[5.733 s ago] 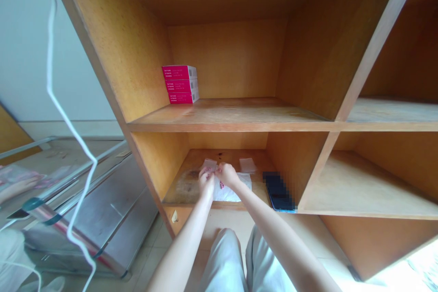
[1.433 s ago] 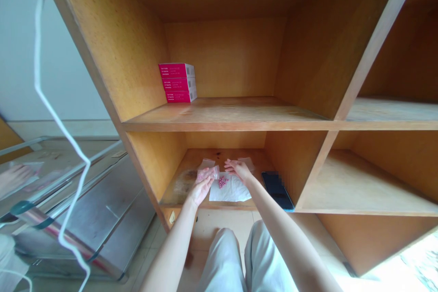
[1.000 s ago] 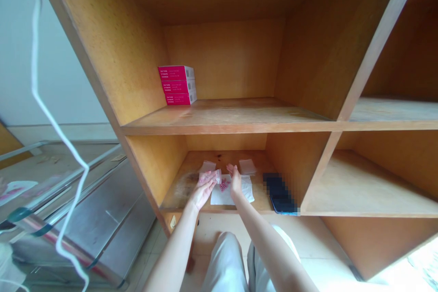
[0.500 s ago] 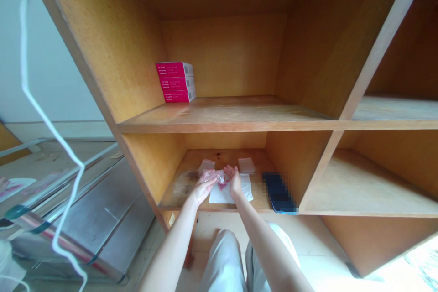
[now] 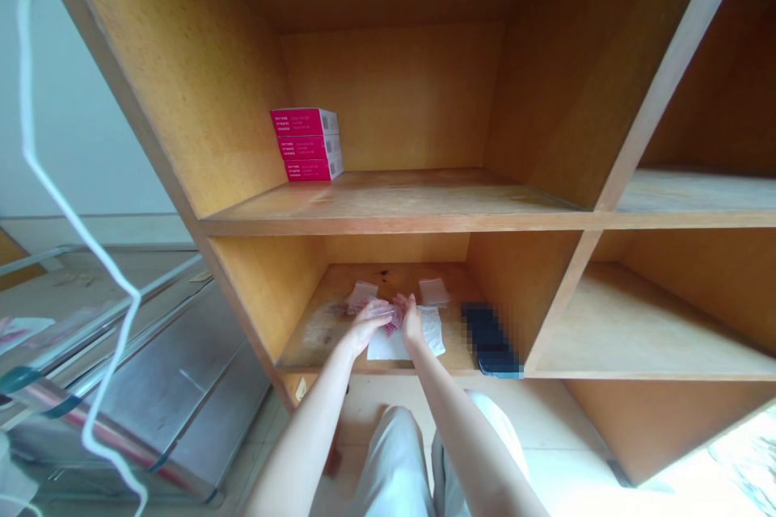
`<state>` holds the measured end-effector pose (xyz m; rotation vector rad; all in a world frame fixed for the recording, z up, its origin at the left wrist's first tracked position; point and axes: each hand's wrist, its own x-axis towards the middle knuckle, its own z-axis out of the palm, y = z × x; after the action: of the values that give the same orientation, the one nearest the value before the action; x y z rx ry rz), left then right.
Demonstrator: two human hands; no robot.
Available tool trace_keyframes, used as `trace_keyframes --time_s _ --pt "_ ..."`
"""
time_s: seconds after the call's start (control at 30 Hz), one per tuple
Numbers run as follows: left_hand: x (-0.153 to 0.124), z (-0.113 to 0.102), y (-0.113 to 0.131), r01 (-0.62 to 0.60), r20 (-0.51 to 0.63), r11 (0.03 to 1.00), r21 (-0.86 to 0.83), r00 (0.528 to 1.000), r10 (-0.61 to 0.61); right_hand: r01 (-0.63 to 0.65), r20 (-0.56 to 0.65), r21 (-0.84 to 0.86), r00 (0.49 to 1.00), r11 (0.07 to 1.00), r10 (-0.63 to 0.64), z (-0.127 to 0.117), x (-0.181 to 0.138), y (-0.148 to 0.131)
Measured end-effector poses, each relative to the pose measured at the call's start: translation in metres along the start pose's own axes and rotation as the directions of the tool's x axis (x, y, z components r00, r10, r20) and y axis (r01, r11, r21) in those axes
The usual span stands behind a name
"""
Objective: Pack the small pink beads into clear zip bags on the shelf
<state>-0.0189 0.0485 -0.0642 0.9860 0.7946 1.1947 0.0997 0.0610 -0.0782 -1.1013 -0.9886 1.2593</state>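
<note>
Clear bag [image 5: 381, 309] is being pinched in left hand [image 5: 367, 325]; right hand [image 5: 411, 325] half-open, hold unclear; sheet [image 5: 432, 330] is being bounded by shelf edge [image 5: 449, 372].

Left hand [image 5: 368, 323]: one.
Right hand [image 5: 412, 323]: one, giving two bare hands in total.
Clear bags [image 5: 433, 292]: three in sight, of which one is in the left hand and two lie flat.
Pink beads [image 5: 390, 329]: several, too small and closely heaped for an exact count.
White sheet [image 5: 432, 329]: one.
Dark flat device [image 5: 490, 343]: one, partly pixelated.
Pink boxes [image 5: 306, 147]: three, forming a single stack.
Open compartments [image 5: 388, 65]: four, two upper and two lower.
Knees [image 5: 397, 432]: two.
Metal cart [image 5: 200, 363]: one, partly shown.
White cable [image 5: 69, 214]: one long length.
</note>
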Motion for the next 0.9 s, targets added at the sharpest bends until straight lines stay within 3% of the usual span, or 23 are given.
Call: trace_keyframes --time_s 0.13,0.37,0.5,0.67,0.9 --pt "0.000 0.003 -0.001 -0.007 -0.011 0.999 0.051 1.000 0.007 0.010 0.005 0.044 1.000 0.999 -0.011 -0.001 0.002 0.005" --pt "-0.001 0.006 -0.003 -0.067 -0.023 0.992 0.110 0.997 0.070 0.020 -0.005 -0.024 1.000 1.000 -0.020 -0.002 0.002 0.004" --pt "-0.004 0.016 0.002 -0.088 -0.067 0.970 0.226 0.992 0.105 0.025 -0.011 0.011 1.000 1.000 -0.025 -0.003 0.002 0.004" --pt "-0.006 0.032 0.007 -0.079 -0.102 0.972 0.223 0.989 0.104 0.023 -0.031 0.138 0.999 0.990 -0.019 -0.004 0.003 0.007" --pt "-0.004 0.035 0.006 -0.055 -0.011 0.922 0.383 0.998 0.064 0.075 -0.122 0.303 0.992 0.950 -0.039 -0.002 0.008 0.014"
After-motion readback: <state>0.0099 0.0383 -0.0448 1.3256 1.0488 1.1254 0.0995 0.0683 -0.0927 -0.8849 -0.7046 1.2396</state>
